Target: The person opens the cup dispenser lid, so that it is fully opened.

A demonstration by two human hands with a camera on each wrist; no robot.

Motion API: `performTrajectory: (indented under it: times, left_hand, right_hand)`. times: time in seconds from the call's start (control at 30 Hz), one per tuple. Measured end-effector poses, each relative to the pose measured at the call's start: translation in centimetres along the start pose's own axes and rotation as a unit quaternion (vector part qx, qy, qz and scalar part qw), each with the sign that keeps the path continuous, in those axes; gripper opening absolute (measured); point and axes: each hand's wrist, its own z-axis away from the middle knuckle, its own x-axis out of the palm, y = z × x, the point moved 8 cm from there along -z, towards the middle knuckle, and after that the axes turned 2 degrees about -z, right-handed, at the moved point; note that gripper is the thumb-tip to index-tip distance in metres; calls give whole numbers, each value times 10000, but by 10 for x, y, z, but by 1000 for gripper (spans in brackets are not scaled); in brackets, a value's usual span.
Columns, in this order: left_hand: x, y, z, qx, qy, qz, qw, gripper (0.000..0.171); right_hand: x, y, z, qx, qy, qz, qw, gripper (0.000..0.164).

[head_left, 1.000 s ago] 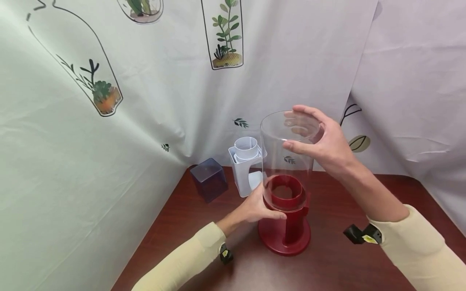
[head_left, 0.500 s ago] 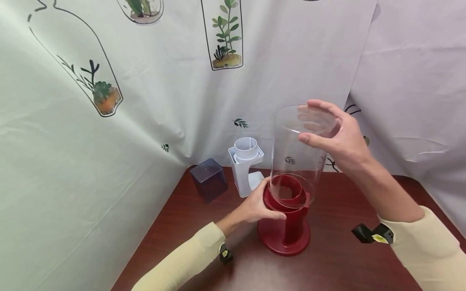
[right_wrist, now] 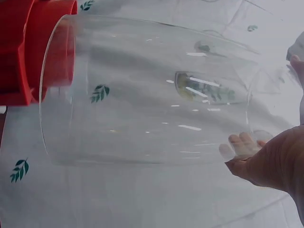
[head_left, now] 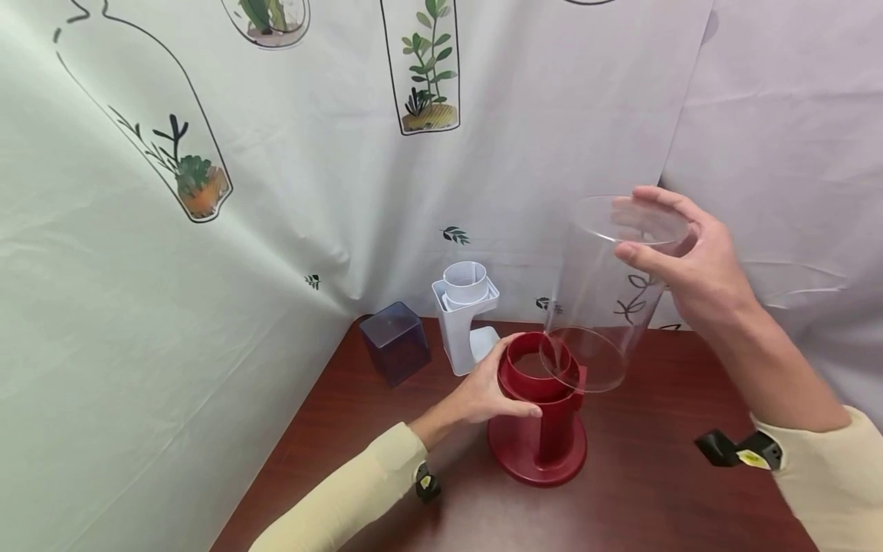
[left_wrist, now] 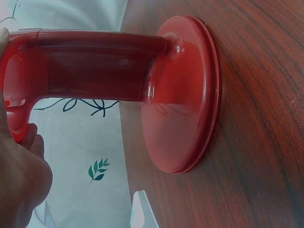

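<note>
"Off to the right, what are you holding up?"

"That's a tall, colourless, see-through cylinder (head_left: pixel 596 299). My right hand (head_left: pixel 707 268) grips its upper end, thumb on the near side, fingers on the far side and visible through the wall. It leans, top to the right, its lower end overlapping the right edge of a glossy red stand (head_left: pixel 552 429) with a ring-shaped top and a round, flat base. Whether the two touch, I can't tell."

"And your other hand?"

"My left hand (head_left: pixel 483 392) holds the upper part of the red stand, fingers and thumb curled round it from the left. The base sits upright on the dark red-brown, wood-grained table (head_left: pixel 641 483)."

"What's farther out?"

"Just left and farther back is a white holder (head_left: pixel 455 337) with a round, cup-like top. Left of that sits a dark, blue-grey, cube-shaped box (head_left: pixel 395 343). A white cloth (head_left: pixel 552 130) printed with leaves and bottled plants hangs along the far and left sides. Nearest me are my cream sleeves (head_left: pixel 352 487), with small black devices (head_left: pixel 428 484) at the wrists."
</note>
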Motion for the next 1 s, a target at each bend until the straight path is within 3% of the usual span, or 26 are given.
performTrajectory:
  times: [0.4,0.6,0.77,0.83,1.0]
  left_hand:
    - [2,1,-1,63,-119,28,9999,101]
    - [1,1,0,31,-117,9,9999,100]
    - [1,1,0,7,-116,74,9999,98]
    - [1,1,0,8,-121,88,9999,98]
    - [2,1,0,18,-135,43,9999,98]
  right_hand:
    - [-33,-4,3,-225,289,-389,9986,60]
    - [-51,-4,9,22,633,8,9980,61]
    - [-60,0,14,146,740,792,9940,64]
    - [-64,4,17,229,780,1232,9891,64]
    - [-79,15,23,358,894,1685,9810,65]
